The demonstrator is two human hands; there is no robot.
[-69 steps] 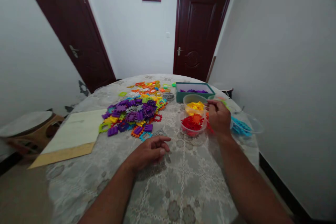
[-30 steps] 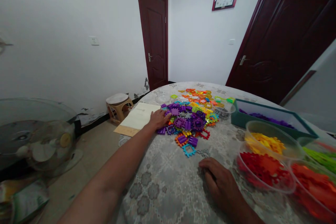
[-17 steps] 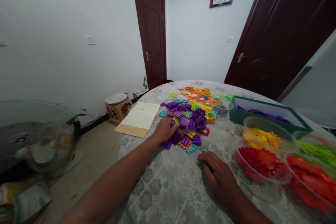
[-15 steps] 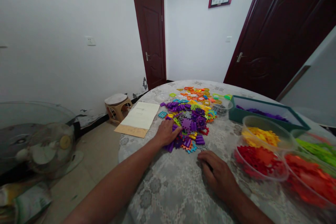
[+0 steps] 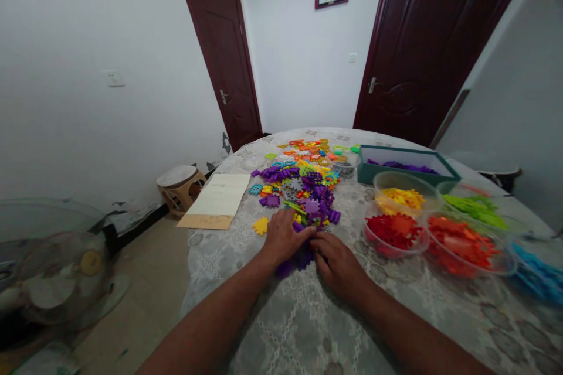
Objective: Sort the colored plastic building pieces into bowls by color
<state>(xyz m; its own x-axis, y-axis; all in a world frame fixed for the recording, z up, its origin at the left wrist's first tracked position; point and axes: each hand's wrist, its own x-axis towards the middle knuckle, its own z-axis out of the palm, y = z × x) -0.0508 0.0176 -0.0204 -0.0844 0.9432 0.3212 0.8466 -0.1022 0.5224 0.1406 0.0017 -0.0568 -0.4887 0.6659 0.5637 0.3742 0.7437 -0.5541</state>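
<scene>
A heap of coloured plastic interlocking pieces [image 5: 303, 184] is spread across the round table [image 5: 308, 328]. My left hand [image 5: 284, 237] lies cupped over a small clump of purple pieces [image 5: 295, 259] at the near edge of the heap, fingers curled around them. My right hand [image 5: 336, 263] meets it from the right, fingers bent with their tips on the same clump. A loose yellow piece [image 5: 261, 225] sits just left of my left hand.
To the right stand clear bowls of yellow [image 5: 398, 190], red [image 5: 391, 234], orange [image 5: 461, 243], green [image 5: 475, 205] and blue [image 5: 536, 272] pieces, and a teal box [image 5: 407, 164] with purple ones. A paper board [image 5: 215, 199] overhangs the left edge. A stool [image 5: 178, 179] and fan [image 5: 53, 263] stand on the floor.
My left hand has dragged a clump of purple pieces from the heap toward me. My right hand slid left to join it. The view has swung to the right.
</scene>
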